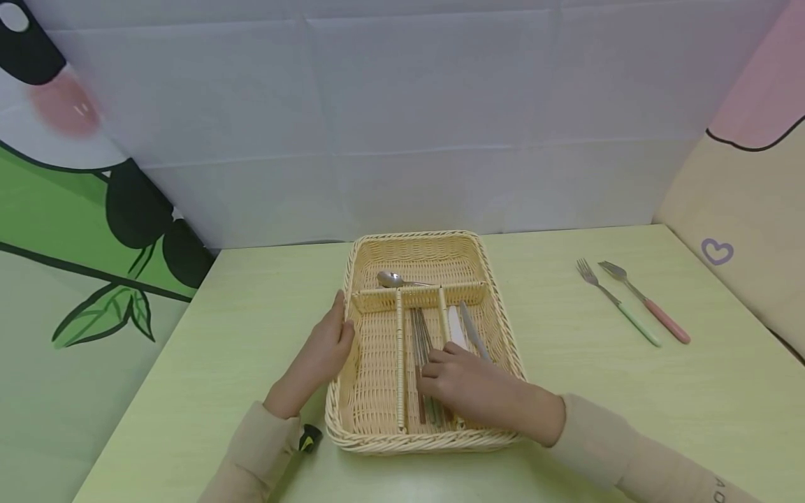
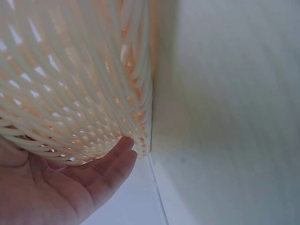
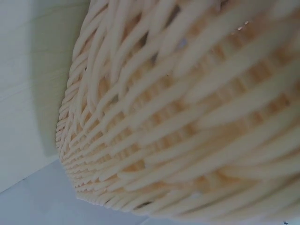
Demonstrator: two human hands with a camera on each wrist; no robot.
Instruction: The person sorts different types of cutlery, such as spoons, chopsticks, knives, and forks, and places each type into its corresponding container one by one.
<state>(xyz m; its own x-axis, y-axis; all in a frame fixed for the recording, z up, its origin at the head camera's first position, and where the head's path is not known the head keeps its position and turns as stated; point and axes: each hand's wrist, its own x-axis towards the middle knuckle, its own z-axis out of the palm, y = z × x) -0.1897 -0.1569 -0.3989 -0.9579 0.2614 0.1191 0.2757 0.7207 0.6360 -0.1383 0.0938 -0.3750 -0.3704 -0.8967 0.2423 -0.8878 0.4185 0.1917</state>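
Note:
A cream wicker basket [image 1: 497,328] with dividers stands on the table. My left hand [image 1: 323,349] holds its left side, fingers along the outer wall and thumb at the rim. In the left wrist view, the left hand's fingers [image 2: 105,176] lie against the weave. Over the middle compartment, my right hand [image 1: 468,384] reaches in with curled fingers on the thin metal chopsticks [image 1: 417,335], whose lower ends are coloured. Its fingertips are partly hidden. In the right compartment lie table knives [image 1: 473,332], partly covered by that hand. A spoon [image 1: 391,279] lies in the back compartment.
To the right on the pale green table [image 1: 566,377] lie a fork [image 1: 613,299] with a green handle and a second utensil [image 1: 648,302] with a pink handle. A white sheet [image 1: 428,126] hangs behind the table. The right wrist view shows the basket's outer wall [image 3: 140,122].

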